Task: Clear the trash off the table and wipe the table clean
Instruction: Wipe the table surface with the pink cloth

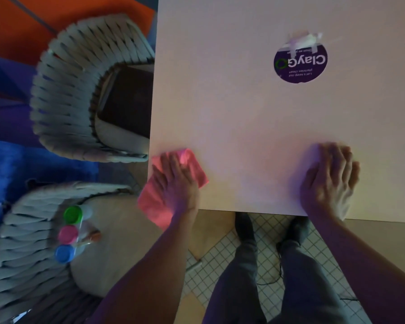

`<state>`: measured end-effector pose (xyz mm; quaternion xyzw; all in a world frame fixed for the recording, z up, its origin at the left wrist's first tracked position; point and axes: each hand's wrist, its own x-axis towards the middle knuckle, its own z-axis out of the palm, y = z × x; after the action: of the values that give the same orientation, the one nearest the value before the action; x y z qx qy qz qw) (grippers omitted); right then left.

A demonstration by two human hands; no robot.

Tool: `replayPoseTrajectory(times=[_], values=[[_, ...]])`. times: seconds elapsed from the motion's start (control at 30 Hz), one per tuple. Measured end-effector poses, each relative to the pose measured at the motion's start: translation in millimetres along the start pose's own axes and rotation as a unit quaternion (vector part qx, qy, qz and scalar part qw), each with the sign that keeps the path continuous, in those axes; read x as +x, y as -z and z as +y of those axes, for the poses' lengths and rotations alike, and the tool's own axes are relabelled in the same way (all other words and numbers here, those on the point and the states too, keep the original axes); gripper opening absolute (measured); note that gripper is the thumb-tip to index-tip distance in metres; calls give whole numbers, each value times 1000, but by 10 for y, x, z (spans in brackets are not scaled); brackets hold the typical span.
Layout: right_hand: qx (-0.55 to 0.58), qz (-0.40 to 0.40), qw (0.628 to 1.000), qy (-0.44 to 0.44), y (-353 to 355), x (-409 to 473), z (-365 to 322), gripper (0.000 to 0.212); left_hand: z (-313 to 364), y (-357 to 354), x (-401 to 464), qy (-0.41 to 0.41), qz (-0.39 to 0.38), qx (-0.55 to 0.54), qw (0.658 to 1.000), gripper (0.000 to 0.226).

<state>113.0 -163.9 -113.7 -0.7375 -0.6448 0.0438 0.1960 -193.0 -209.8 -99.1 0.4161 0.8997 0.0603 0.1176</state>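
A pink cloth lies over the near left corner of the white table, and part of it hangs off the edge. My left hand presses flat on the cloth with the fingers spread. At the table's near edge on the right, my right hand rests palm down on the bare surface and holds nothing. A round purple sticker with white lettering is taped to the tabletop at the far right.
Two woven grey chairs stand left of the table, one at the far left side and one nearer me. The near chair's seat holds three small tubs with green, pink and blue lids. My legs and shoes stand on tiled floor.
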Motion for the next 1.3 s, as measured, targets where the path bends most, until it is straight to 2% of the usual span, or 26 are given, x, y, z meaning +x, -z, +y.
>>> replayPoseTrajectory(times=[0.13,0.23,0.33,0.4,0.47,0.57,0.67,0.73,0.8,0.93,1.03,1.13,1.23,1.3], values=[[2,0,1000,0,3,-2,0,48,678,-166,88,-72,11,-6,997,57],[3,-1,1000,3,13,0,5,48,920,-291,-157,-188,12,-13,982,51],[7,7,1000,2,13,-7,6,47,670,-176,-429,-311,-26,1,950,48],[11,8,1000,0,16,0,4,46,333,-65,-403,-359,-38,36,932,48],[11,3,1000,-2,16,-9,-4,47,38,35,-284,-359,-43,69,930,48],[10,-6,1000,-10,21,1,-13,49,-52,81,2,-298,-31,87,950,49],[8,-13,1000,-7,11,9,-22,50,285,10,326,-222,5,87,971,51],[3,-9,1000,-8,9,7,-11,49,688,-126,459,-205,32,69,976,52],[4,-10,1000,-11,5,11,1,48,1139,-249,416,-229,50,46,971,50],[12,-7,1000,-10,15,11,2,48,1657,-364,-166,-363,23,14,931,49],[11,-3,1000,-10,43,9,-5,48,1452,-373,-522,-450,-27,27,892,50],[8,-24,1000,-12,54,18,1,49,968,-245,-473,-503,-57,42,861,48],[6,-23,1000,-17,45,17,4,49,609,-59,-155,-507,-61,67,857,48],[8,-18,1000,-15,40,17,-3,49,566,-20,93,-479,-54,81,872,49]])
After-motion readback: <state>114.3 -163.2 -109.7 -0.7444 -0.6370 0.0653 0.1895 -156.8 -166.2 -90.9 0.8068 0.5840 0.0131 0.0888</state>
